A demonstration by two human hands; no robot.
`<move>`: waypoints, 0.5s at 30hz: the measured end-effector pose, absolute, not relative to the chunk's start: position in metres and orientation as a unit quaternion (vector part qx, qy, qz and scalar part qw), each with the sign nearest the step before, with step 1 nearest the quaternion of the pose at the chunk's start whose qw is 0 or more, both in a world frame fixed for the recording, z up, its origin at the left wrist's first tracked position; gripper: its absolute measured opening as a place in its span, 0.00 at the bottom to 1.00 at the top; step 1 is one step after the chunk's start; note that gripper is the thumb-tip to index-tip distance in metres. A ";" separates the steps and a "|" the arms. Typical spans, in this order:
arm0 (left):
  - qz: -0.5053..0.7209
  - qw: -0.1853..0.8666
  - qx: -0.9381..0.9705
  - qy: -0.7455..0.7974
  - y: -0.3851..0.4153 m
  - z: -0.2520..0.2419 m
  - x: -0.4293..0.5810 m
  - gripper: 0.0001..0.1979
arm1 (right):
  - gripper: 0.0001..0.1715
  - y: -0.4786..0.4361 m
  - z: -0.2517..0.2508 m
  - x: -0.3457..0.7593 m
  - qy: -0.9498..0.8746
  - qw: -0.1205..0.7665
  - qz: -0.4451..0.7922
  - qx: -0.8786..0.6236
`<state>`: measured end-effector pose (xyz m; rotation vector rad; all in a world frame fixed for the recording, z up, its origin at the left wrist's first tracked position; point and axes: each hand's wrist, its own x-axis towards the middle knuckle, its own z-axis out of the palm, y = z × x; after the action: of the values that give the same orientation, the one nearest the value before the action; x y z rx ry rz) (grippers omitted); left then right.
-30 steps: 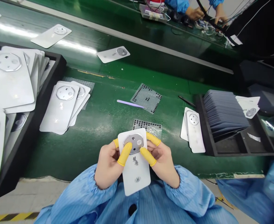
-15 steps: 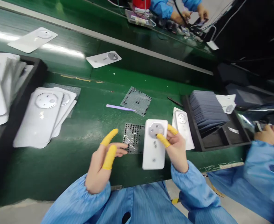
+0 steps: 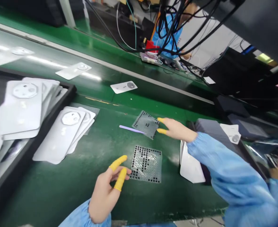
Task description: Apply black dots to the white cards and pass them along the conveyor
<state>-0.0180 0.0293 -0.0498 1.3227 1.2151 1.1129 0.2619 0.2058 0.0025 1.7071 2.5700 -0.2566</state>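
The left hand (image 3: 104, 191) is empty, yellow-sheathed thumb and forefinger parted beside a clear plastic sheet dotted with black rounds (image 3: 150, 165); the right hand (image 3: 174, 128) holds nothing visible, two yellow-tipped digits spread at the edge of a greyish dotted sheet (image 3: 145, 124), contact unclear. Half a second ago it gripped a white panel; white rectangular panels (image 3: 191, 170) now lie partly hidden by its blue sleeve (image 3: 226, 160)

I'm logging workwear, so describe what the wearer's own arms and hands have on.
The sleeves are light blue, gathered at the cuffs. The left hand and right hand each wear two plain yellow finger covers with rounded tips, over thumb and forefinger. The left hand's other visible fingers are uncovered.
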 end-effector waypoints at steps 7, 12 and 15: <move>0.431 0.505 0.537 0.521 0.029 -0.058 -0.017 0.09 | 0.50 0.347 -0.011 0.089 0.823 0.003 -0.060 0.565; 0.434 0.513 0.522 0.525 0.028 -0.055 -0.017 0.12 | 0.48 0.380 -0.026 0.062 0.815 0.039 -0.067 0.575; 0.429 0.521 0.526 0.517 0.027 -0.051 -0.018 0.13 | 0.42 0.390 -0.029 0.065 0.831 0.057 -0.055 0.550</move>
<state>-0.0179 0.0265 -0.0510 1.2612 1.2401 1.0283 0.0645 0.3902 -0.0289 1.6690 2.5216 -0.1654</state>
